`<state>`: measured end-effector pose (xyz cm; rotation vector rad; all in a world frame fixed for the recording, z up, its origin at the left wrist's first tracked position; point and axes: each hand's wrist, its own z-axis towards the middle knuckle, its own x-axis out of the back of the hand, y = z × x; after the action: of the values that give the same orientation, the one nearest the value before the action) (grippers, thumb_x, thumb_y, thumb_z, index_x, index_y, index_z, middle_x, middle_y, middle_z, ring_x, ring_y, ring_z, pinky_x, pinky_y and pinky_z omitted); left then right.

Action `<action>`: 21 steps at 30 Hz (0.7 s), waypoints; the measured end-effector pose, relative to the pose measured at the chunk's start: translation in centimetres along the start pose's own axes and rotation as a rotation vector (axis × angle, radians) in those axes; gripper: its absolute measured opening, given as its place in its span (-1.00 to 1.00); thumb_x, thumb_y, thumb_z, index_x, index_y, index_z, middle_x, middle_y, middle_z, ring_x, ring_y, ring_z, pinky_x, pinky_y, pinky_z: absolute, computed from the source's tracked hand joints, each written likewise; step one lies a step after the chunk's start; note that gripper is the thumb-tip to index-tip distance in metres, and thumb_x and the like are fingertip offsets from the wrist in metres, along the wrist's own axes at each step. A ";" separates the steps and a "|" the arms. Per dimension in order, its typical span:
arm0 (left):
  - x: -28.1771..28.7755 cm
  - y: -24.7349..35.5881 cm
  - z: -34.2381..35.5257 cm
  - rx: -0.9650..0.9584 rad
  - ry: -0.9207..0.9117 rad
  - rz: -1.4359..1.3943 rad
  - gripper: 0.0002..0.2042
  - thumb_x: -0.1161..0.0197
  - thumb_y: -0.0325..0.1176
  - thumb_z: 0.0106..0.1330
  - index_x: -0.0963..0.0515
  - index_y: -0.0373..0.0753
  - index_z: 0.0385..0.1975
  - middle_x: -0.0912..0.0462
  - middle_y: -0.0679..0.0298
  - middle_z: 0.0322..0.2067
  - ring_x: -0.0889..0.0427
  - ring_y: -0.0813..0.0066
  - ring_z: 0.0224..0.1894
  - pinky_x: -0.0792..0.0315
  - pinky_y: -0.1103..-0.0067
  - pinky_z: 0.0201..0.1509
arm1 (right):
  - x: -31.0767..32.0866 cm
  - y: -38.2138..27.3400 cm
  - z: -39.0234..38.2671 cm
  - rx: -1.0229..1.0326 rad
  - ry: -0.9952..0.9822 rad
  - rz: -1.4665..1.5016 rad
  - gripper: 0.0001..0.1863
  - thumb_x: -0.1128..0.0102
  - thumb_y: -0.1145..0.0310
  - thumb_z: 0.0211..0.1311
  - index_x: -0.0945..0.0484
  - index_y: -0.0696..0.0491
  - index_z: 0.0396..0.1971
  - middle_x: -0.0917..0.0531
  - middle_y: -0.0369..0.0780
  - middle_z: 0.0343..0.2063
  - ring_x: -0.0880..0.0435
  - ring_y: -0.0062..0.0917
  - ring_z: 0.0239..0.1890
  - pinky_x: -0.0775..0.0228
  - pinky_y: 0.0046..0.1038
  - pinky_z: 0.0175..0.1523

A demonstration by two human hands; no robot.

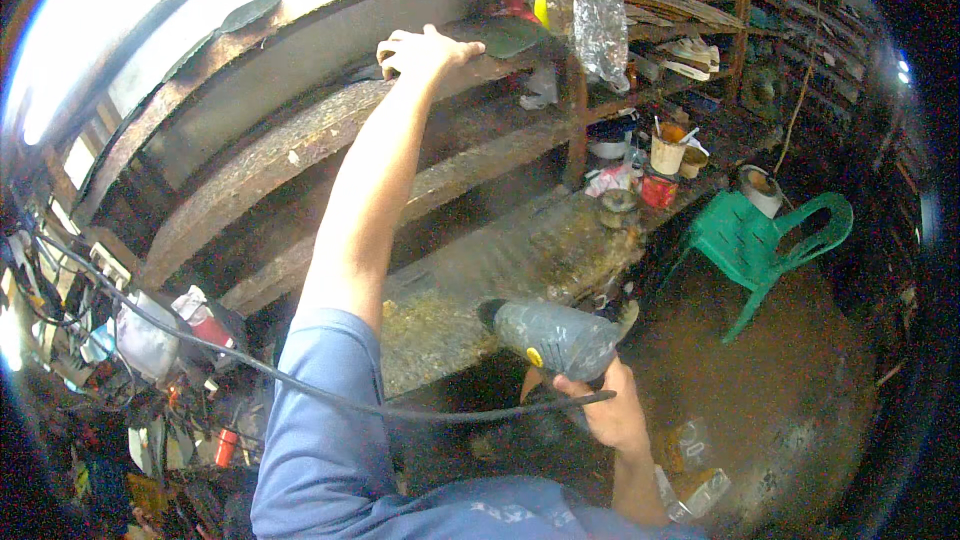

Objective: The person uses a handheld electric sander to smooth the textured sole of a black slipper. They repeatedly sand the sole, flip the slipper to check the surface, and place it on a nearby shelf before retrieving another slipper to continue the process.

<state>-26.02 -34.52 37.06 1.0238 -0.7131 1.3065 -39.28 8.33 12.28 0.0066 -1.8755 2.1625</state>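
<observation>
My left hand (pixel 428 52) is stretched up to the top shelf, its fingers apart and partly bent. It holds nothing that I can see; its thumb points right, at the edge of a dark green flat piece (pixel 505 37) lying on the shelf. Lower down, my right hand (pixel 612 408) grips a grey heat gun (pixel 560 335) with a yellow round mark. Its dark nozzle (pixel 490 314) points left over the worn bench top. A black cable (pixel 330 400) crosses in front of my left upper arm and ends close to my right hand. The gun's handle is mostly hidden by my fingers.
Wooden shelves (pixel 300 140) rise behind the bench (pixel 430 335). Brushes stand in a cream cup (pixel 667 155) beside a red tin (pixel 658 190). At right is a green plastic chair (pixel 738 235). Clutter with a white bag (pixel 146 338) fills the left side.
</observation>
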 end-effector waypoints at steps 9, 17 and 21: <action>2.5 -6.3 1.5 -0.329 0.011 0.104 -0.31 -0.07 0.31 0.39 -0.62 -0.12 0.26 -0.69 -0.06 0.21 -0.68 -0.05 0.25 -0.52 0.15 0.35 | 1.4 -0.4 -2.0 -0.122 -0.018 -0.063 -0.36 -0.60 0.28 0.23 -0.52 0.19 0.23 -0.76 -0.09 0.05 -0.73 -0.33 0.13 -0.49 -0.26 0.28; 3.9 -18.8 -5.7 -0.690 0.192 0.017 -0.36 -0.31 0.04 0.38 -0.42 -0.13 0.40 -0.72 -0.18 0.01 -0.68 -0.23 0.12 -0.52 0.09 0.29 | -1.0 1.6 -0.9 -0.029 -0.033 0.091 -0.46 -0.52 0.42 0.28 -0.54 0.19 0.20 -0.75 -0.16 0.01 -0.70 -0.45 0.05 -0.52 -0.33 0.21; 3.4 -17.2 -4.4 -0.540 0.508 0.031 -0.54 -0.16 -0.23 0.52 -0.42 -0.23 0.36 -0.73 -0.17 -0.09 -0.75 -0.20 -0.03 -0.63 0.05 0.07 | -1.5 2.1 -1.1 -0.098 -0.074 0.115 -0.48 -0.55 0.40 0.24 -0.56 0.15 0.15 -0.77 -0.19 -0.01 -0.74 -0.46 0.01 -0.54 -0.34 0.20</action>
<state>-9.16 -28.42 34.87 0.2298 -0.6355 1.2340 -38.05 8.81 9.80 -0.0434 -2.0694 2.1689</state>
